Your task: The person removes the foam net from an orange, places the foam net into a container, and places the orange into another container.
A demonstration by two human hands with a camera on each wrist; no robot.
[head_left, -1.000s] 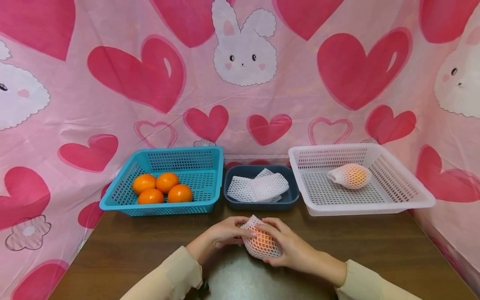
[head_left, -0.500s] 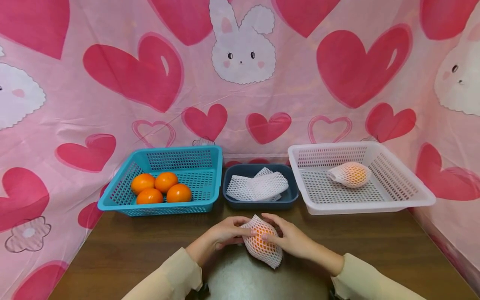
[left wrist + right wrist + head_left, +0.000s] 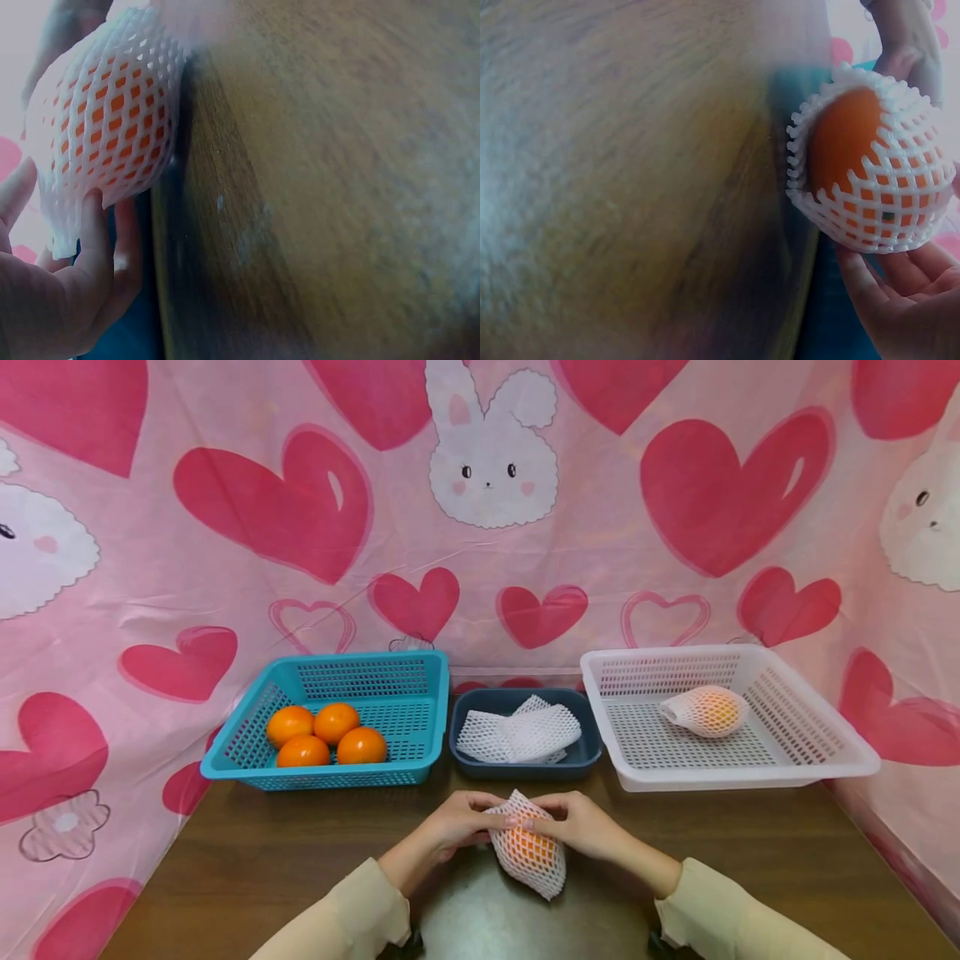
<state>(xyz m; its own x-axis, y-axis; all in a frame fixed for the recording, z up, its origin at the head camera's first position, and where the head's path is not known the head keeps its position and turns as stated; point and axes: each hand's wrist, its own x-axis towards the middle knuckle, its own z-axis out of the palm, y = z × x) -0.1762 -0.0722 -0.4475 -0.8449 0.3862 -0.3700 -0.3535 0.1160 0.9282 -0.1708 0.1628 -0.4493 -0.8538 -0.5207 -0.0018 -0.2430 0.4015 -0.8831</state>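
Note:
Between both hands is an orange in a white foam net sleeve (image 3: 531,853), close over the tabletop in the head view. My left hand (image 3: 463,823) pinches the sleeve at its upper left, thumb lying across the front. Opposite it, my right hand (image 3: 581,827) grips the upper right side, its thumb nearly meeting the left one. A tapered sleeve end points down toward the person. In the right wrist view, bare orange peel (image 3: 846,139) shows at the sleeve's wide opening. The left wrist view has the left fingertips (image 3: 94,206) against the sleeve's gathered end.
A blue basket (image 3: 322,778) at back left holds several bare oranges (image 3: 362,746). In the middle, a dark blue tray (image 3: 525,771) contains folded foam net sleeves (image 3: 517,735). One sleeved orange (image 3: 708,711) lies in the white basket (image 3: 750,777) at back right.
The right hand has shifted from the lower right of the orange up to its upper right, near the left thumb. The sleeve's lower end has come out to a point; the left hand stays.

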